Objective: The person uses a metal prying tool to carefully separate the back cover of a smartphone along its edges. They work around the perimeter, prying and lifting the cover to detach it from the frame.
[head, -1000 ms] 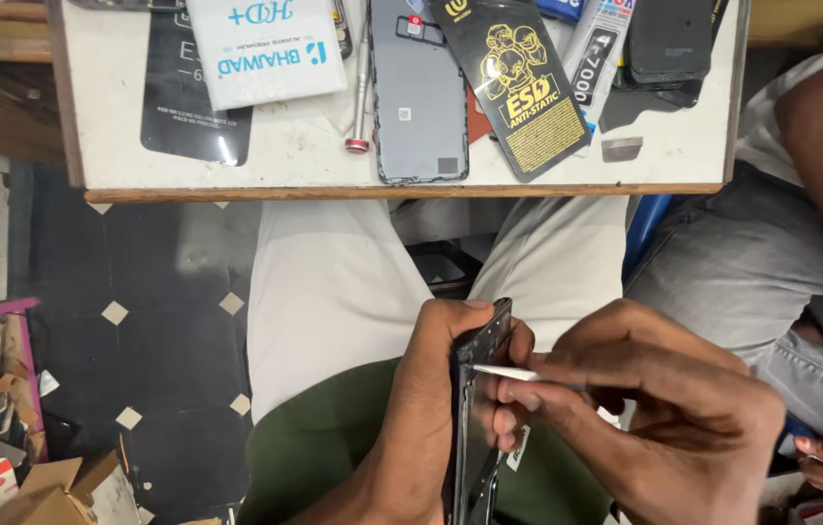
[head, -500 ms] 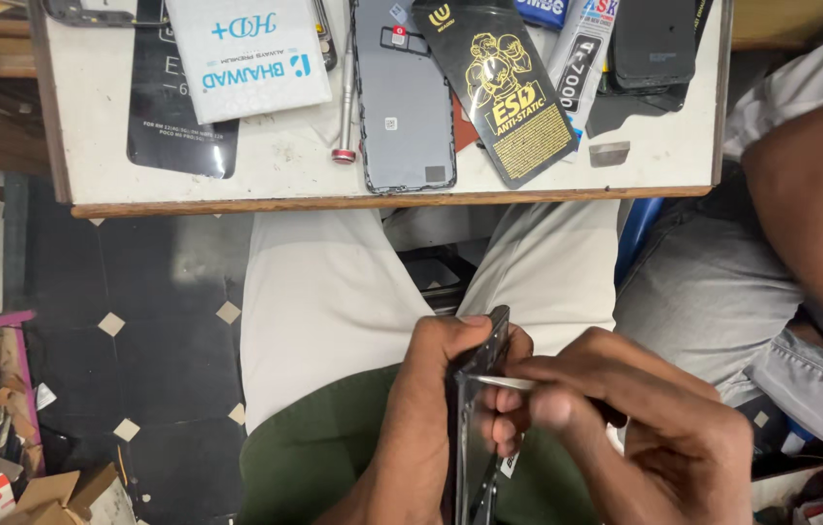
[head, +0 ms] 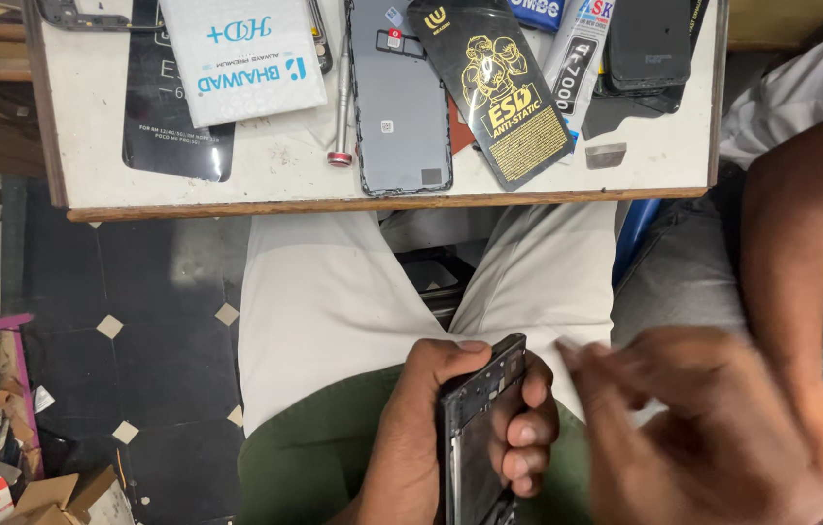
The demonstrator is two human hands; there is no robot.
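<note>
Hands: left hand (head: 431,437) grips one black phone frame (head: 478,428) edge-up. Right hand (head: 693,428) blurred beside it, grip untellable. One grey back cover (head: 400,97) on table (head: 91,146)

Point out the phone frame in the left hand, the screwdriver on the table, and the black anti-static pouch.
Phone frame (head: 475,428): head view, on its dark inner face.
Left hand (head: 411,428): head view, on its back.
Screwdriver (head: 342,97): head view, mid-shaft.
Black pouch (head: 499,92): head view, on its yellow print.

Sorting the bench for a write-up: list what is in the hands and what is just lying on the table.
In hand:
left hand grips phone frame
right hand beside it, blurred

Lying about, on table:
grey phone back
screwdriver
white box
black-and-yellow packet
</note>
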